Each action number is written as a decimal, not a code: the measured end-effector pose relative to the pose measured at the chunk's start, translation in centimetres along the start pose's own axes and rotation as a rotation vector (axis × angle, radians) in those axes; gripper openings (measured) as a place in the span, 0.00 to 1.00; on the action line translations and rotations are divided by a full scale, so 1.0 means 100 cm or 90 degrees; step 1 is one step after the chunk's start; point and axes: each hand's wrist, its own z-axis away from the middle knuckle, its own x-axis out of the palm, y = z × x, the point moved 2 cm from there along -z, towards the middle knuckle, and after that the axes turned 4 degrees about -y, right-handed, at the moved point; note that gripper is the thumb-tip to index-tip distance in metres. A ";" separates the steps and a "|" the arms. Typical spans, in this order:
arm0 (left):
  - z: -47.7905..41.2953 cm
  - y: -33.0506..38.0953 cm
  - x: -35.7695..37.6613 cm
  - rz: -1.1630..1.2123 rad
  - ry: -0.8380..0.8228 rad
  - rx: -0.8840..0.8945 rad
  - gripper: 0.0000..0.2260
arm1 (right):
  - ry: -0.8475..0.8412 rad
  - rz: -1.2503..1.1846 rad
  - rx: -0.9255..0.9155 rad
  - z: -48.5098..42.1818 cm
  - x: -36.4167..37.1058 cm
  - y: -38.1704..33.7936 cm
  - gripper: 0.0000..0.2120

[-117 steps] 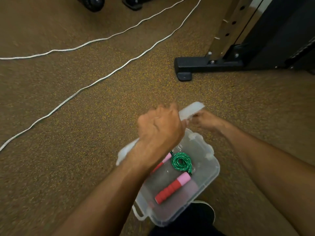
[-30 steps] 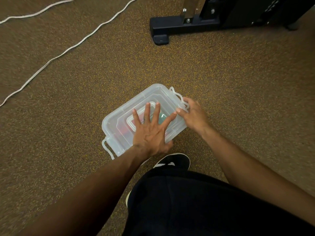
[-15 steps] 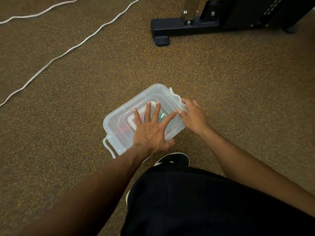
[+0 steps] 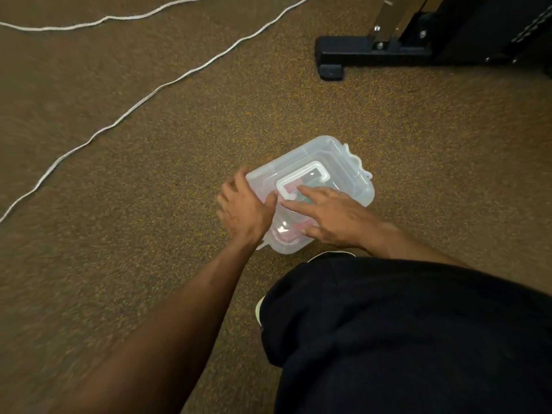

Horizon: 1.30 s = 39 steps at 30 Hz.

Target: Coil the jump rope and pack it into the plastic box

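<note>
The clear plastic box (image 4: 337, 162) sits on the speckled floor with its lid on and a white carry handle (image 4: 316, 170) lying flat on top. Through the lid the jump rope (image 4: 291, 186) shows only faintly as red, pink and green patches. My left hand (image 4: 242, 210) wraps around the box's left end, thumb on the lid and fingers curled over the edge. My right hand (image 4: 331, 216) lies flat on the near half of the lid with its fingers spread. The latch under my left hand is hidden.
A white cord (image 4: 143, 100) snakes across the floor at left and top. A black machine base (image 4: 367, 53) stands at the top right. My leg in black cloth (image 4: 403, 330) and a shoe (image 4: 260, 309) are just below the box.
My left hand has left the lid's top and gone to the box's left end. My right hand has moved from the right latch onto the lid.
</note>
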 end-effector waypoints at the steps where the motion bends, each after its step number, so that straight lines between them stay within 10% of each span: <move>1: 0.000 -0.012 -0.001 0.011 -0.042 -0.055 0.38 | -0.012 0.017 -0.003 -0.005 -0.002 -0.007 0.33; 7: -0.003 -0.057 0.013 0.351 -0.220 -0.266 0.57 | -0.073 0.093 0.035 -0.022 0.008 -0.024 0.38; 12: -0.001 -0.051 0.007 0.365 -0.182 -0.294 0.41 | -0.073 0.080 0.049 -0.023 0.013 -0.028 0.40; 30: -0.010 -0.021 -0.008 0.111 -0.195 -0.158 0.14 | -0.035 0.063 0.072 -0.024 0.009 -0.027 0.42; 39: 0.006 -0.017 -0.020 -0.173 -0.186 -0.121 0.36 | -0.058 -0.109 0.078 -0.012 0.002 -0.025 0.37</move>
